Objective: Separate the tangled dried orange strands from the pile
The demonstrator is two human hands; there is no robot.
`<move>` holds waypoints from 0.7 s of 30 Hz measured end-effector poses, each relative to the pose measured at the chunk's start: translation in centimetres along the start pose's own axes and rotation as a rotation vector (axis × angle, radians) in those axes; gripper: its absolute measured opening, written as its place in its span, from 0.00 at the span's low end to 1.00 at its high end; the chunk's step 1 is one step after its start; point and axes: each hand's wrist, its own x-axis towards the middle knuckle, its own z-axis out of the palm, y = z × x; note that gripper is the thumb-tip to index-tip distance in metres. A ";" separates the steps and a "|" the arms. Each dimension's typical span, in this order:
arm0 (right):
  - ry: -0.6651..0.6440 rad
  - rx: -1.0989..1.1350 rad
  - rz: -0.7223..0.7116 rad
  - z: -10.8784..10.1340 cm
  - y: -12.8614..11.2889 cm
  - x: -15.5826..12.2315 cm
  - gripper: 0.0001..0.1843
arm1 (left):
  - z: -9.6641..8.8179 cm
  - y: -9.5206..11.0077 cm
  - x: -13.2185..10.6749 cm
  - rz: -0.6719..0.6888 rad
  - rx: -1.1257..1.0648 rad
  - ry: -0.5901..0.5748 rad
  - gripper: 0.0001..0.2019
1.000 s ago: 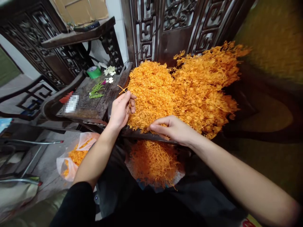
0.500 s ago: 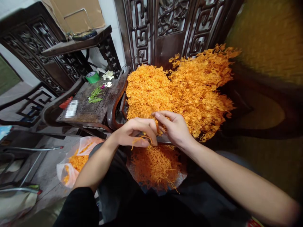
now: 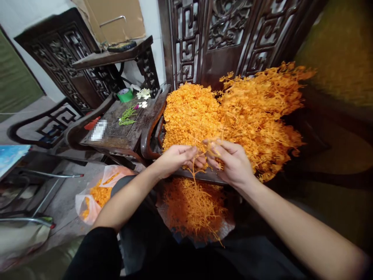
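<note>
Fingers of both hands meet at the near edge of a large heap of orange, thin-branched plastic sprigs [image 3: 233, 112], and between them they pinch one loose orange sprig [image 3: 201, 157] whose thin stems hang down from the grip. On the left hand [image 3: 175, 159] the fingers are curled in narrow, thumb against fingertips on the sprig; on the right hand [image 3: 233, 165] the fingers are likewise drawn together, thumb and forefinger closed on the same sprig from the other side. The two hands are almost touching, with the sprig held just above the front rail of the dark carved wooden seat [image 3: 201, 177] that bears the heap. Directly below the hands, on the person's dark-clothed lap, lies a smaller pile of orange sprigs on a clear sheet [image 3: 192, 210]. Left of the lap, on the grey floor, a translucent plastic bag [image 3: 96, 196] holds more orange pieces. Beyond the left hand stands a dark wooden side table [image 3: 116, 132], on which lie green stems [image 3: 126, 116], small white flowers [image 3: 143, 94] and a green roll of tape [image 3: 125, 95]. Behind the heap rises a dark carved wooden screen [image 3: 221, 39], and a second carved panel with a shelf [image 3: 113, 56] stands farther to the left.
</note>
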 end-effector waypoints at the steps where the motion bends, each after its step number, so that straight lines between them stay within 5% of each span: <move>1: 0.031 -0.018 -0.002 0.2 0.4 0.0 0.14 | 0.6 -0.1 0.1 0.041 -0.055 0.079 0.24; 6: 0.187 -0.135 0.116 0.6 2.5 -0.3 0.20 | 0.2 0.7 0.8 0.230 -0.240 0.466 0.22; 8: 0.123 -0.233 0.234 0.2 2.6 -0.4 0.21 | -0.6 0.9 1.1 0.287 -0.226 0.529 0.22; 11: -0.361 -0.513 0.412 -1.3 0.4 -0.5 0.22 | -1.3 0.8 1.1 0.303 -0.114 0.529 0.21; 13: -0.736 -0.630 0.394 -2.3 -2.4 -0.8 0.18 | -1.5 0.5 0.9 0.288 -0.018 0.510 0.20; 15: -0.826 -0.549 0.235 -2.7 -5.2 -1.5 0.13 | -1.4 0.0 0.7 0.255 0.072 0.482 0.18; 17: -0.599 -0.349 -0.025 -2.2 -7.2 -2.3 0.10 | -1.2 -0.4 0.6 0.204 0.132 0.429 0.18; 19: -0.179 -0.241 -0.382 -1.0 -7.9 -2.9 0.08 | -0.8 -0.8 0.5 0.164 0.165 0.367 0.18; 21: 0.158 -0.387 -0.634 0.0 -7.5 -2.9 0.07 | -0.4 -1.1 0.6 0.139 0.175 0.320 0.18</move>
